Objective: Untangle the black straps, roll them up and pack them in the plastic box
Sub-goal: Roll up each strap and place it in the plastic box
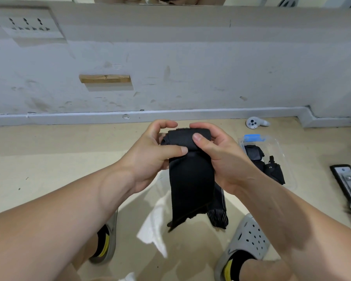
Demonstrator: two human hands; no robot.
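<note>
- Left hand (150,153) and right hand (223,159) curl around the half-rolled black strap (190,179), its tail hanging toward 6 o'clock.
- Plastic box (278,145) at 3 o'clock holds packed straps (272,171).

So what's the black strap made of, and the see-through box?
The black strap looks like soft, matte woven fabric: it rolls, hangs limp and its end is frayed. The box looks like clear, shiny hard plastic, since the black things inside show through its wall.
</note>
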